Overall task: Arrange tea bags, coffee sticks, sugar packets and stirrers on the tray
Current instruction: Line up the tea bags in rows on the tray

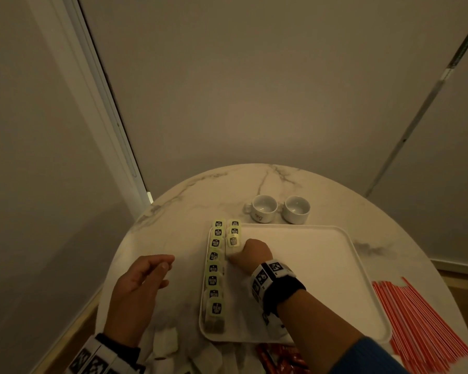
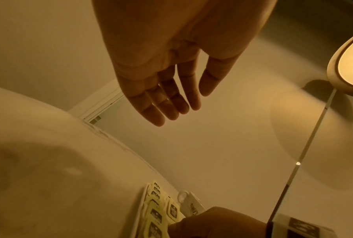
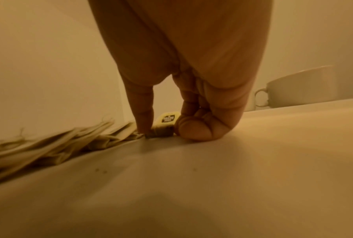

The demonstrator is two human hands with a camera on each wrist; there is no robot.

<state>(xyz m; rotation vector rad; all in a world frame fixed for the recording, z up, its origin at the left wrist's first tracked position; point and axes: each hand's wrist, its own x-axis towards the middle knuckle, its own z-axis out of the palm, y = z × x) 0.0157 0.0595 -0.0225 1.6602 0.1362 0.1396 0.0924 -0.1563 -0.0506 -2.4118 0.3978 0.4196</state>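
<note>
A white tray (image 1: 322, 265) lies on a round marble table (image 1: 227, 190). A column of yellow-tagged tea bags (image 1: 214, 268) runs down the tray's left side, and a second column begins beside it at the far end. My right hand (image 1: 237, 252) rests low on the tray and pinches the nearest tea bag (image 1: 233, 242) of that second column. In the right wrist view that tea bag (image 3: 161, 130) sits between thumb and curled fingers (image 3: 194, 128). My left hand (image 1: 162, 273) hovers over the table left of the tray, fingers (image 2: 177, 104) straight, holding nothing.
Two white cups (image 1: 264, 207) (image 1: 296, 209) stand beyond the tray. Red stirrers (image 1: 422, 319) lie in a fan right of it. Red coffee sticks (image 1: 278, 357) and white sugar packets (image 1: 165, 342) lie at the near edge. Walls close in behind the table.
</note>
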